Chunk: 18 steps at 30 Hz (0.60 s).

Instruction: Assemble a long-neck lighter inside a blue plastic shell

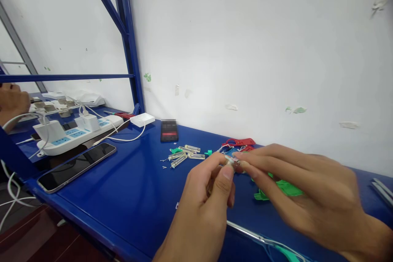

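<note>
In the head view, the left hand (202, 206) rises from the lower middle of the frame, its grip pinching a small pale part (229, 161) between thumb and forefinger, just below and right of centre. The right hand (319, 196) angles in from the lower right, fingers extended, fingertips apparently closed on the same part, though blur obscures the contact. Clear tubes (186, 155) lie at centre on the blue surface (132, 196).

Most of the part (229, 159) is covered by the left hand (204, 200) and right hand (319, 188); its shape is too small to tell. The right hand hides some green plastic (288, 188). The black box (169, 131) is blurred. Picture edges crop a co-worker's hand (14, 101) and grey rods (382, 190).
</note>
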Tool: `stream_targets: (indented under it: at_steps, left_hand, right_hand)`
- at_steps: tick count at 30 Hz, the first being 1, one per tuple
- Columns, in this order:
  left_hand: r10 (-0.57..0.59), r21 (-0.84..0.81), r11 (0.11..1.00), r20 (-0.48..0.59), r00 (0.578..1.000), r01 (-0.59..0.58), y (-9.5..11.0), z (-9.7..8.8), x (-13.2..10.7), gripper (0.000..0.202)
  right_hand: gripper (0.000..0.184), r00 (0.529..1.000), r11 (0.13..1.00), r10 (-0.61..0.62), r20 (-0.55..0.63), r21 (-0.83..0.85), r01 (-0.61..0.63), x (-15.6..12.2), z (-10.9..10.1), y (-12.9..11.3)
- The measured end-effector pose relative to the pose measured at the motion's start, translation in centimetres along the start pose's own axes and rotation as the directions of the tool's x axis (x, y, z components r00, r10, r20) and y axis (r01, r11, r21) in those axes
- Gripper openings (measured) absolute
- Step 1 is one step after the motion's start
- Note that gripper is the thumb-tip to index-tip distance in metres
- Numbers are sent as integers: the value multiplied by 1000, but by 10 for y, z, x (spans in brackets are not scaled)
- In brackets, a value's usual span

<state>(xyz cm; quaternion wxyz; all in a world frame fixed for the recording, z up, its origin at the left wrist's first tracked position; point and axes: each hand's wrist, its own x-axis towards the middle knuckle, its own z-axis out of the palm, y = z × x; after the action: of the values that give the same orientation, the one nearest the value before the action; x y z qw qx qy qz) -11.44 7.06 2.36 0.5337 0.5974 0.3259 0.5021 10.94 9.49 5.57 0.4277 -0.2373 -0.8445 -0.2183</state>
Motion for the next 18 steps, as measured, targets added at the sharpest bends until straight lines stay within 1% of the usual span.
stream_targets:
  at_steps: [4, 9, 13, 18]
  left_hand:
    - [-6, -29, 1000, -11, 1000, 5, -5, 1, 0, 48]
    - [49, -30, 998, -43, 998, -51, -13, 2, 1, 46]
    - [58, -32, 998, -42, 997, -59, -17, 3, 2, 45]
    - [37, -30, 999, -63, 997, -38, -22, 4, 1, 46]
  right_hand:
    - [17, 1000, 1000, -7, 20, 3, 7, -2, 1, -1]
    - [10, 999, 998, -5, 43, 57, 2, -3, 8, -3]
    - [14, 999, 996, 4, 35, 93, -8, 0, 11, -4]
    - [16, 999, 994, 2, 38, 106, -6, 0, 12, -4]
